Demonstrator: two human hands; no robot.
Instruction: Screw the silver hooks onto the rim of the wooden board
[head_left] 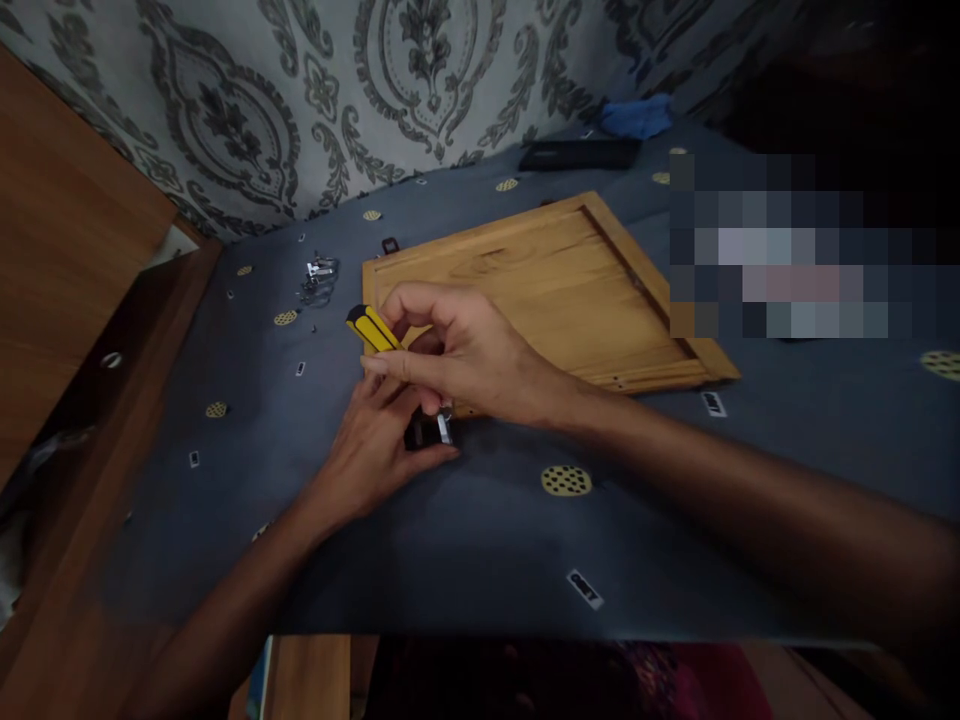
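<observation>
Blue cloth (465,550) carried a wooden panel (525,285); by its near-left corner, the left hand (375,430) clasped a metal fitting (444,428), the right hand (472,350) a yellow handle (377,329), likely light, best held mid-length.

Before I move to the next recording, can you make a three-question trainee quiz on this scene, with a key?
1. Which hand holds the yellow-and-black tool handle?
2. True or false: the blue cloth lies beyond the framed wooden panel.
3. The loose metal pieces lie on: A) the panel; B) the patterned sheet; C) the cloth.
Key: 1. The right hand. 2. True. 3. B.
</observation>
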